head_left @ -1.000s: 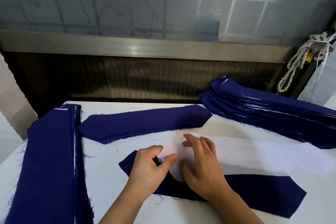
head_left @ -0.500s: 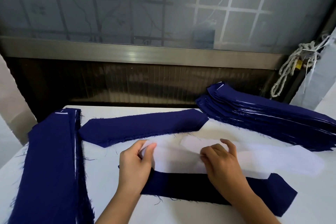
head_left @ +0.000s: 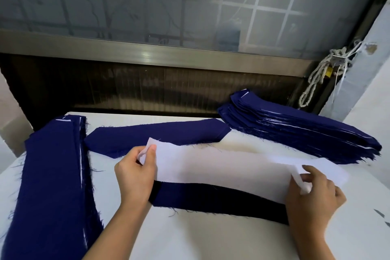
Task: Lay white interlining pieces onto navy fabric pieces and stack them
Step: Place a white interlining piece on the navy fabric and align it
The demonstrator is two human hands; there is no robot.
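Note:
A long white interlining piece (head_left: 221, 169) is stretched between both hands above a navy fabric piece (head_left: 213, 199) that lies flat near the table's front. My left hand (head_left: 136, 173) pinches the interlining's left end, lifted off the table. My right hand (head_left: 312, 196) pinches its right end, which is folded over. The interlining covers the upper part of the navy piece; the lower edge of the navy shows. More white interlining (head_left: 329, 168) lies beneath at the right.
A single navy piece (head_left: 156, 135) lies behind. A tall stack of navy pieces (head_left: 295, 131) sits at the back right, another long stack (head_left: 54, 179) along the left edge. The white table (head_left: 211, 238) ends at a dark window sill; a rope (head_left: 316, 78) hangs right.
Both hands have moved apart along the interlining, from its middle to its two ends, and the left end has been lifted.

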